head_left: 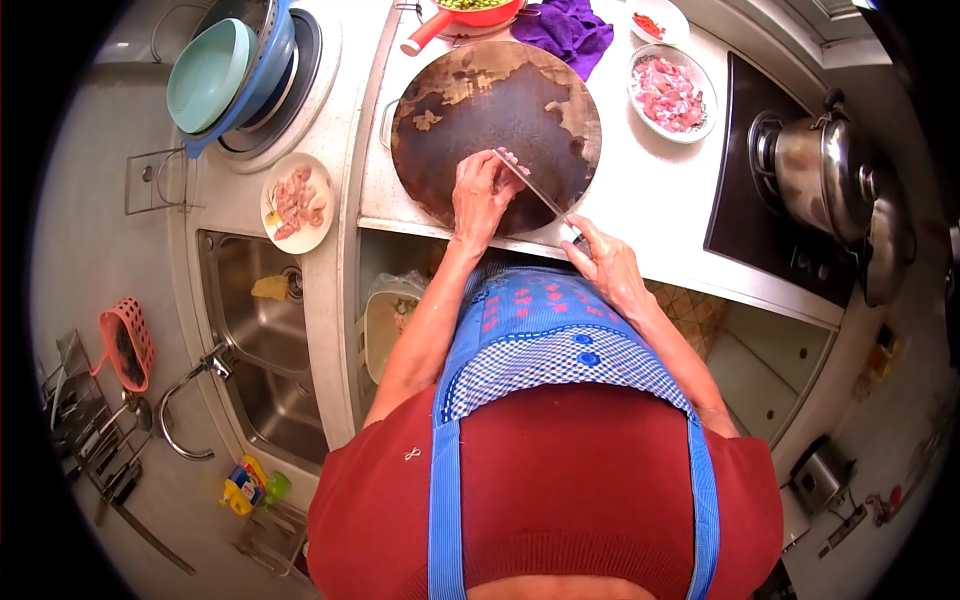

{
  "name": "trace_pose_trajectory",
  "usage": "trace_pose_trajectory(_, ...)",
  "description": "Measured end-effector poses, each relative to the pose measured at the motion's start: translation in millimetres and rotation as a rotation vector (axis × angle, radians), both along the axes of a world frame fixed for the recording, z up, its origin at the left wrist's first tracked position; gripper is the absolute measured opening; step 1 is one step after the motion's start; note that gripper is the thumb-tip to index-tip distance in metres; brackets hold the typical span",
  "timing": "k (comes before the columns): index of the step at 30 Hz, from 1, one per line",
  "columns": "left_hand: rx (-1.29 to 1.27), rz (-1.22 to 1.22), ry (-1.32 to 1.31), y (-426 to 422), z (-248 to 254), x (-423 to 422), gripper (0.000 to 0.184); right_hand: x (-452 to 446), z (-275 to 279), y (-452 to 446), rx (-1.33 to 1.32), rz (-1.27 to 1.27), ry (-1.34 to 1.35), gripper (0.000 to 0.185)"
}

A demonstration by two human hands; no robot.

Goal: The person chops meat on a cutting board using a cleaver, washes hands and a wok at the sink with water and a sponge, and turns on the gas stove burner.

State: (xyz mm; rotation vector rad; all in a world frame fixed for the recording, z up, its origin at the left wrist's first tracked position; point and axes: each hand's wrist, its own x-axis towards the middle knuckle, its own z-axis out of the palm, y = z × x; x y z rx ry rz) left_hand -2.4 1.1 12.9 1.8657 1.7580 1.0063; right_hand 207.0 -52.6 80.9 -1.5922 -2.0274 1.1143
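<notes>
Brown-black round cutting board [450,128], worn to tan patches along its far rim and right side, on a white worktop [640,215]. Clock bearings from board centre; 6 o'clock faces the wearer.

Specimen: raw meat [514,159], a small pale-pink portion, moist-looking, with whitish areas. Position: on the board, just off centre toward 5 o'clock, partly hidden by blade and fingers.

Left hand [480,195]: toward 7 o'clock, over the board; fingers bent and closed on the meat beside the blade. Exact fingertip contact cannot be told.

Right hand [606,262]: near 5 o'clock, beyond the rim; fingers wrapped around the handle of a narrow steel knife [541,196]. Blade runs diagonally, tip toward 11 o'clock, at the meat.

Surroundings: patterned bowl [712,110] of deeper pink meat chunks [668,92], between 2 and 3 o'clock; small white dish [676,32] with chopped red pieces [650,25], 2 o'clock; purple cloth [572,35], 1 o'clock; white plate [312,238] of pale meat slices [298,202], 8 o'clock.
</notes>
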Motion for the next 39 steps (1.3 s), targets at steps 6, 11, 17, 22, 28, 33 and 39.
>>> trace_pose_trajectory(6, -0.002, 0.044, 0.007, -0.7, 7.4, 5.8, 0.026, -3.0, -12.6, 3.9, -0.027, 0.036, -0.029, 0.030)
trace_pose_trajectory(11, -0.083, 0.050, 0.019, 1.2, 9.7, 6.2, 0.032, -12.5, -6.4, 17.8, -0.080, 0.044, -0.076, 0.027)
trace_pose_trajectory(17, -0.040, 0.047, 0.105, 0.4, 0.4, 6.3, 0.036, -48.8, -22.6, 55.9, -0.062, 0.053, -0.075, 0.026)
trace_pose_trajectory(22, -0.037, 0.090, 0.014, -0.7, -4.2, 3.4, 0.033, -33.3, -22.7, 60.2, -0.108, 0.014, 0.116, 0.030)
trace_pose_trajectory(28, 0.002, 0.132, 0.004, -0.6, -3.0, 3.0, 0.031, -15.4, -0.2, 37.0, -0.093, 0.027, 0.042, 0.030)
trace_pose_trajectory(33, -0.010, 0.107, 0.013, 1.5, 3.5, 2.0, 0.026, -15.7, 1.3, 37.4, -0.149, 0.067, -0.036, 0.028)
trace_pose_trajectory(39, -0.060, 0.086, 0.024, 7.0, 3.5, 1.0, 0.017, -41.3, -24.0, 58.4, -0.059, 0.112, -0.096, 0.029)
